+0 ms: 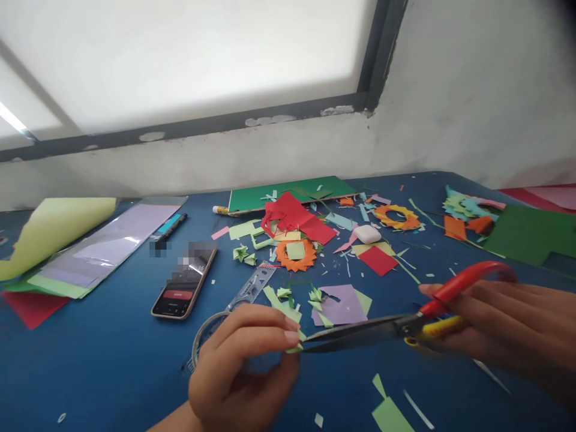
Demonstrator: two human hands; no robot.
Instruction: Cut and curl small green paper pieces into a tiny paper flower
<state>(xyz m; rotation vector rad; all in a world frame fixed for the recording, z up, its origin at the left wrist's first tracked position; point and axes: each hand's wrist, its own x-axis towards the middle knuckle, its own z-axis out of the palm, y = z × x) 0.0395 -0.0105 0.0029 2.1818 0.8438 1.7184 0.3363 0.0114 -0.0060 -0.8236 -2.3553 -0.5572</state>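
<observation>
My left hand pinches a small piece of light green paper between thumb and fingertips. Red and yellow-handled scissors are gripped in my right hand, blades slightly apart, their tips touching or very near that paper. Behind my left hand lie small folded green paper pieces and a purple paper with a notch cut in it. A clear ruler and a round roll of tape are partly hidden by my left hand.
A phone and plastic-covered coloured sheets lie left. Orange paper rings, red paper, an eraser and a green board sit farther back. Dark green paper is right; scraps lie in front.
</observation>
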